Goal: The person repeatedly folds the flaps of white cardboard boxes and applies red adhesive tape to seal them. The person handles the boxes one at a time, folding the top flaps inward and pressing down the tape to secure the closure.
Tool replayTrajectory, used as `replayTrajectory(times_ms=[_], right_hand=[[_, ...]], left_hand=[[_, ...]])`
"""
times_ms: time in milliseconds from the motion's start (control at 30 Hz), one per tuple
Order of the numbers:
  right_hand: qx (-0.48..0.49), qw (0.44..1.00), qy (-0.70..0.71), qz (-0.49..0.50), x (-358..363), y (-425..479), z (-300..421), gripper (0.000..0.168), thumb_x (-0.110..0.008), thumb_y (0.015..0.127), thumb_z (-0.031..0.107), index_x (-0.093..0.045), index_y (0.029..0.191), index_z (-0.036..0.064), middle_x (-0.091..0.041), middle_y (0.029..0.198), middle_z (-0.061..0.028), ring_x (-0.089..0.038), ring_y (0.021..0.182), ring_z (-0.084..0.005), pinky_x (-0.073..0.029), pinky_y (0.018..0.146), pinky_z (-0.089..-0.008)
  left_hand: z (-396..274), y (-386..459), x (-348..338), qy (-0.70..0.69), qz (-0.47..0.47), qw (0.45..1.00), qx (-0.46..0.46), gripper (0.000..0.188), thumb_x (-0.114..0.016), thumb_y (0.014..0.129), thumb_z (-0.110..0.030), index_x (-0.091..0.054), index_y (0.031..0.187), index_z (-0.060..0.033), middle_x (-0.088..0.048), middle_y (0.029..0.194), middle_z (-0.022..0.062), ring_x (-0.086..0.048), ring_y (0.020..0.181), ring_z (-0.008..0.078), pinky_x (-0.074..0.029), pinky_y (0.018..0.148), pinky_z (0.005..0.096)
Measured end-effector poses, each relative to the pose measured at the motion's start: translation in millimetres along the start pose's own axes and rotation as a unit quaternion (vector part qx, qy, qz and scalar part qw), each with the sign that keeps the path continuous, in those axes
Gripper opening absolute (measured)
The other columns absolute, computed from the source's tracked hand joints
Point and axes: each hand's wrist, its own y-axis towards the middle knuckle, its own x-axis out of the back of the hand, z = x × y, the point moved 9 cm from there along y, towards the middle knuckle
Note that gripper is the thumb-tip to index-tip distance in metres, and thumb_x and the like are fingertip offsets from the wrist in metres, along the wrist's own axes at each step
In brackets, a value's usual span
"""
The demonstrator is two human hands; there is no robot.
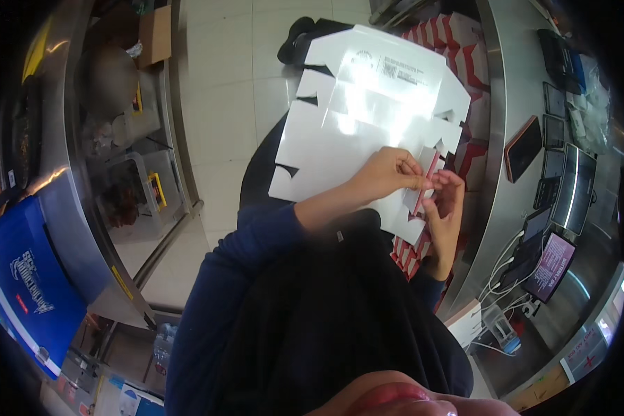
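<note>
A white die-cut cardboard box blank (317,140) lies across my lap, glossy, with slots and tabs along its sides and some print near its far end. At its right edge a side flap with a red face (425,184) stands folded up. My left hand (395,174) pinches this flap from the left with thumb and fingers. My right hand (447,200) is at the flap's right side, its fingertips on or close to the red edge; the fingers are bent and partly apart.
Stacked red-and-white folded cartons (473,67) stand right of my legs, below a steel counter (504,93) with a phone (523,149), several tablets and white cables. On the left are a steel table (57,218) with a blue box (31,281) and a shelf with a clear plastic bin (135,223).
</note>
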Motion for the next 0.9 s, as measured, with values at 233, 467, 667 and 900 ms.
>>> replayTrajectory(times_ms=[233, 467, 667, 900], right_hand=[[-0.103, 0.994, 0.011, -0.030, 21, 4, -37, 0.049, -0.069, 0.081, -0.002, -0.047, 0.125, 0.005, -0.055, 0.107, -0.0050, -0.052, 0.100, -0.0117, -0.044, 0.082, -0.0253], [0.041, 0.971, -0.099, -0.215, 36, -18, -19, 0.053, -0.072, 0.089, 0.028, -0.050, 0.129, 0.001, -0.053, 0.126, -0.0123, -0.054, 0.115, -0.0203, -0.045, 0.095, -0.0323], [0.321, 0.930, -0.165, 0.061, -27, -42, 58, 0.094, -0.031, 0.089, 0.075, -0.045, 0.141, -0.003, -0.042, 0.147, -0.0243, -0.042, 0.135, -0.0402, -0.035, 0.110, -0.0464], [0.374, 0.872, -0.267, -0.169, -40, -42, 68, 0.071, -0.041, 0.097, 0.052, -0.047, 0.138, -0.006, -0.044, 0.146, -0.0245, -0.046, 0.132, -0.0400, -0.041, 0.100, -0.0430]], left_hand=[[-10, -6, 2, 0.076, -0.035, 0.996, -0.028, 0.019, -0.066, 0.090, -0.012, -0.063, 0.097, 0.0049, -0.068, 0.084, 0.0083, -0.063, 0.075, 0.0115, -0.052, 0.072, 0.0289], [-48, -28, -8, 0.096, -0.046, 0.993, -0.056, 0.029, -0.060, 0.096, -0.015, -0.051, 0.119, -0.0007, -0.059, 0.091, 0.0048, -0.060, 0.076, 0.0105, -0.054, 0.068, 0.0272], [-66, -29, -6, -0.044, -0.067, 0.995, -0.056, 0.042, -0.061, 0.097, -0.012, -0.043, 0.134, -0.0049, -0.058, 0.097, 0.0030, -0.066, 0.083, 0.0104, -0.058, 0.070, 0.0260], [-91, -47, -41, 0.094, -0.053, 0.976, -0.189, 0.032, -0.055, 0.098, -0.004, -0.041, 0.127, 0.0008, -0.058, 0.110, 0.0134, -0.065, 0.092, 0.0181, -0.061, 0.075, 0.0296]])
